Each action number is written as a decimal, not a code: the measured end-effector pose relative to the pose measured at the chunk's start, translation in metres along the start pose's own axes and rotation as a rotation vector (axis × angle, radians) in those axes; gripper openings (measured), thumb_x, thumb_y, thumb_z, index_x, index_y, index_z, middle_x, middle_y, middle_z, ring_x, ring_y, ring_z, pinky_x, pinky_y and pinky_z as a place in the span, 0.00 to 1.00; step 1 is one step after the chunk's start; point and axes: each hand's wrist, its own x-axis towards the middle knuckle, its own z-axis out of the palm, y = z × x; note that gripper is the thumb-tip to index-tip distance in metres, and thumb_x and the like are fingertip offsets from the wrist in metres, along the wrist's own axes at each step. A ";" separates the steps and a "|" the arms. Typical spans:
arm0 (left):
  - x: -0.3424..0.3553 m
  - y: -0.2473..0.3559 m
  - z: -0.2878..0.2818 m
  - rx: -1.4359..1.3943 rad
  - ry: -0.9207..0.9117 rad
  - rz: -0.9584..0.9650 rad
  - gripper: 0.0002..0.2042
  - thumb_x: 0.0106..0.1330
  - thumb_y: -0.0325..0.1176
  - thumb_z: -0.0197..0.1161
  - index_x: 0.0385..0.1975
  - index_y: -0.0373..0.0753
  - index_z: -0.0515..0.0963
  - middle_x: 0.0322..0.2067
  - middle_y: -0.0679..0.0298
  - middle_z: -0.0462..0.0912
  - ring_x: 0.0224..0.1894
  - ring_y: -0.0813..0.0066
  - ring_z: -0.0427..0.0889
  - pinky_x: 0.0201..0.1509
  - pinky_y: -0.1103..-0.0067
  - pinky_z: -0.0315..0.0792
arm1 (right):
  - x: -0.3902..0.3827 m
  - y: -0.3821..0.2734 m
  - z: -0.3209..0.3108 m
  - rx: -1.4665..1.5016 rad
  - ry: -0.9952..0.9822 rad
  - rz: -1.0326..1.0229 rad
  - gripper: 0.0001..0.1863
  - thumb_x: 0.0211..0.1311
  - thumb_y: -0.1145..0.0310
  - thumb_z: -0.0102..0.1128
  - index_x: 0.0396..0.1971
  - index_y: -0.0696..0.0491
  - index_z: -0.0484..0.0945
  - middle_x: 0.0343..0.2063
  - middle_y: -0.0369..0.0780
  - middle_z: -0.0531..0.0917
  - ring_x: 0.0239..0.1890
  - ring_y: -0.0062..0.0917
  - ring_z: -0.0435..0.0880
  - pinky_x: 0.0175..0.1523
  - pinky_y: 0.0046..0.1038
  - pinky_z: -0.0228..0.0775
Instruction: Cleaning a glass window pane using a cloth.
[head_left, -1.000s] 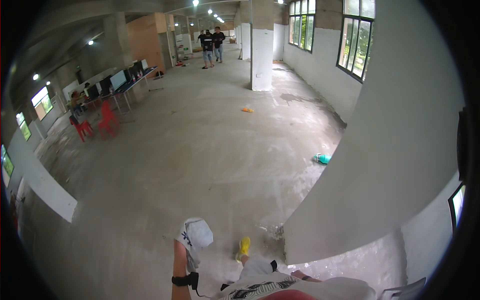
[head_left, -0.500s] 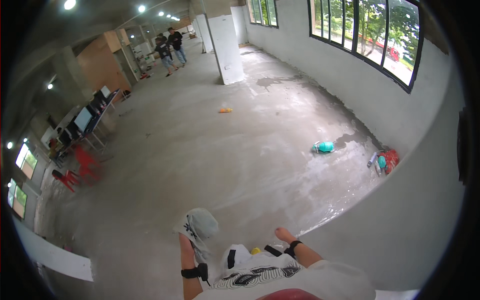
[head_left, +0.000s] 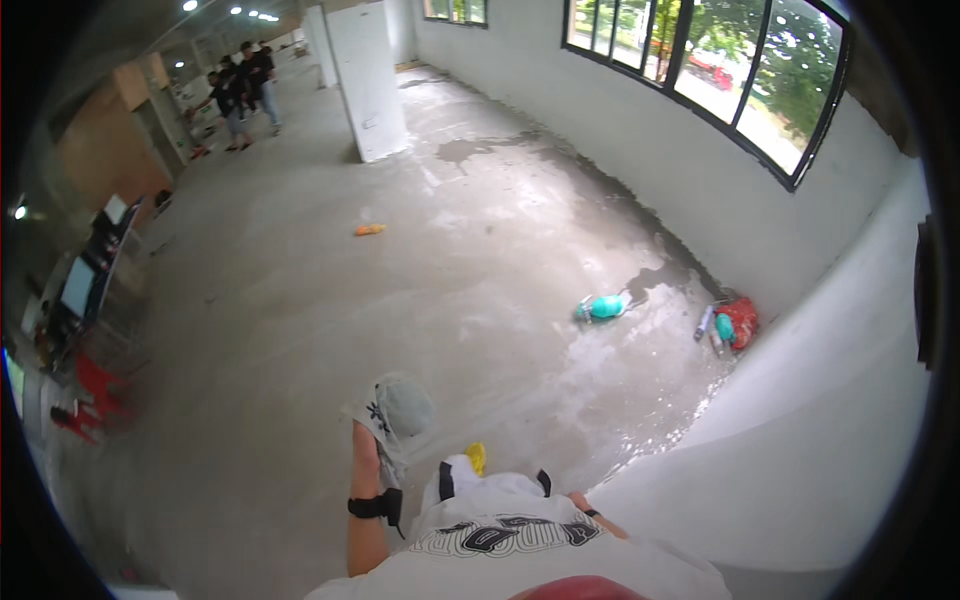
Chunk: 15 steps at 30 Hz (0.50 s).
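Out in front of my body on the left, my left hand [head_left: 364, 432] is closed on a pale, see-through plastic bag [head_left: 405, 408] with a dark printed pattern. The bag bulges forward and hangs down beside the wrist, hiding most of the fingers. My right hand [head_left: 579, 501] is low at the right side of my white shirt, close to the white wall; its fingers cannot be made out. A dark band circles each wrist. Below my shirt front a yellow shoe-like shape [head_left: 476, 458] shows on the floor.
A teal bundle [head_left: 604, 307] and a red bag [head_left: 740, 322] with bottles lie by the window wall. An orange item [head_left: 370, 230] sits farther off. A white pillar [head_left: 368, 85], red chairs [head_left: 98, 385], a desk with monitors [head_left: 100, 260] and several people [head_left: 245, 88] stand beyond.
My view has swung right and the room has shifted left. My right hand has drawn back toward my side. The left hand still holds the bag.
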 end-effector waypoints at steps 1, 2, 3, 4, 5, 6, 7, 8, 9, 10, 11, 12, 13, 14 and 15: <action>0.043 0.006 0.015 -0.006 -0.027 -0.017 0.26 0.74 0.49 0.40 0.61 0.35 0.67 0.59 0.62 0.73 0.61 0.68 0.71 0.67 0.72 0.63 | -0.002 -0.006 -0.021 0.013 0.013 0.024 0.21 0.55 0.59 0.47 0.30 0.64 0.80 0.37 0.59 0.81 0.43 0.51 0.80 0.50 0.44 0.71; 0.081 0.007 0.032 -0.013 -0.056 -0.031 0.26 0.74 0.49 0.39 0.61 0.35 0.67 0.59 0.62 0.73 0.61 0.68 0.71 0.67 0.72 0.63 | -0.007 -0.017 -0.039 0.318 0.072 0.118 0.21 0.56 0.60 0.46 0.30 0.64 0.81 0.34 0.54 0.83 0.39 0.46 0.83 0.43 0.43 0.74; 0.116 0.009 0.051 -0.010 -0.089 -0.058 0.26 0.74 0.49 0.39 0.61 0.35 0.67 0.59 0.62 0.73 0.61 0.68 0.71 0.67 0.72 0.63 | -0.014 -0.027 -0.048 0.635 0.132 0.218 0.21 0.57 0.60 0.45 0.31 0.63 0.81 0.31 0.50 0.85 0.34 0.42 0.85 0.36 0.42 0.76; 0.141 0.013 0.065 -0.009 -0.093 -0.082 0.26 0.74 0.49 0.39 0.61 0.35 0.67 0.59 0.62 0.73 0.61 0.68 0.71 0.67 0.72 0.63 | -0.009 -0.040 -0.078 0.522 0.049 0.229 0.21 0.58 0.61 0.45 0.31 0.63 0.81 0.30 0.48 0.85 0.33 0.39 0.86 0.34 0.40 0.77; 0.173 0.019 0.093 -0.005 -0.102 -0.120 0.26 0.74 0.49 0.39 0.61 0.35 0.67 0.59 0.62 0.73 0.61 0.68 0.71 0.67 0.72 0.63 | -0.003 -0.032 -0.091 0.417 -0.037 0.248 0.21 0.58 0.61 0.46 0.32 0.63 0.81 0.29 0.47 0.85 0.31 0.36 0.87 0.32 0.39 0.77; 0.205 0.024 0.106 -0.017 -0.102 -0.141 0.26 0.74 0.49 0.39 0.61 0.35 0.67 0.59 0.62 0.73 0.61 0.68 0.71 0.67 0.72 0.63 | 0.029 0.002 -0.086 0.235 -0.003 0.070 0.20 0.57 0.61 0.47 0.33 0.63 0.81 0.28 0.48 0.85 0.29 0.35 0.87 0.31 0.37 0.77; 0.232 0.016 0.116 -0.002 -0.133 -0.156 0.26 0.74 0.49 0.39 0.61 0.35 0.67 0.59 0.62 0.73 0.61 0.68 0.71 0.67 0.72 0.63 | 0.047 -0.014 -0.097 0.267 0.010 0.084 0.20 0.57 0.61 0.47 0.33 0.63 0.81 0.28 0.48 0.85 0.29 0.35 0.87 0.31 0.37 0.77; 0.259 0.010 0.131 0.014 -0.165 -0.162 0.26 0.74 0.49 0.39 0.61 0.35 0.67 0.59 0.62 0.73 0.61 0.68 0.71 0.67 0.72 0.63 | 0.065 -0.037 -0.122 0.495 0.040 0.321 0.19 0.57 0.61 0.48 0.33 0.61 0.82 0.30 0.50 0.85 0.32 0.37 0.86 0.36 0.38 0.77; 0.287 0.006 0.145 0.029 -0.192 -0.163 0.26 0.74 0.49 0.39 0.61 0.35 0.67 0.59 0.62 0.73 0.61 0.67 0.71 0.67 0.72 0.63 | 0.083 -0.061 -0.149 0.719 0.062 0.553 0.18 0.57 0.61 0.49 0.33 0.58 0.83 0.33 0.51 0.85 0.35 0.38 0.86 0.41 0.40 0.77; 0.321 -0.007 0.166 0.033 -0.249 -0.186 0.26 0.74 0.49 0.39 0.61 0.35 0.67 0.59 0.62 0.73 0.61 0.67 0.71 0.67 0.72 0.63 | 0.093 -0.076 -0.171 0.756 0.046 0.570 0.18 0.56 0.61 0.48 0.34 0.59 0.82 0.34 0.54 0.84 0.38 0.40 0.85 0.44 0.40 0.76; 0.336 -0.023 0.171 0.027 -0.264 -0.193 0.26 0.74 0.49 0.39 0.61 0.35 0.67 0.59 0.62 0.73 0.61 0.67 0.71 0.67 0.72 0.62 | 0.113 -0.078 -0.183 0.764 0.056 0.578 0.18 0.56 0.61 0.48 0.34 0.59 0.82 0.34 0.54 0.84 0.38 0.40 0.85 0.44 0.40 0.76; 0.360 -0.036 0.179 0.020 -0.276 -0.196 0.26 0.74 0.49 0.39 0.61 0.35 0.67 0.59 0.62 0.73 0.61 0.67 0.71 0.67 0.72 0.62 | 0.131 -0.080 -0.193 0.680 0.021 0.498 0.19 0.57 0.60 0.48 0.35 0.58 0.82 0.32 0.49 0.84 0.35 0.37 0.86 0.38 0.37 0.76; 0.388 -0.041 0.200 0.010 -0.283 -0.187 0.26 0.74 0.49 0.39 0.61 0.35 0.67 0.59 0.62 0.73 0.61 0.67 0.71 0.67 0.72 0.62 | 0.157 -0.077 -0.206 0.588 -0.012 0.408 0.19 0.58 0.60 0.48 0.36 0.58 0.82 0.30 0.45 0.85 0.32 0.33 0.86 0.33 0.35 0.77; 0.414 -0.049 0.215 -0.003 -0.288 -0.179 0.26 0.74 0.49 0.39 0.61 0.35 0.67 0.59 0.62 0.73 0.61 0.67 0.71 0.67 0.72 0.62 | 0.191 -0.066 -0.214 0.581 -0.003 0.403 0.19 0.58 0.60 0.48 0.36 0.58 0.82 0.30 0.45 0.85 0.32 0.33 0.86 0.33 0.35 0.77; 0.442 -0.052 0.231 -0.021 -0.285 -0.169 0.26 0.74 0.49 0.39 0.61 0.35 0.67 0.59 0.62 0.73 0.61 0.67 0.71 0.67 0.72 0.62 | 0.231 -0.048 -0.221 0.490 0.012 0.305 0.18 0.57 0.59 0.49 0.35 0.57 0.82 0.32 0.46 0.85 0.33 0.34 0.86 0.33 0.36 0.76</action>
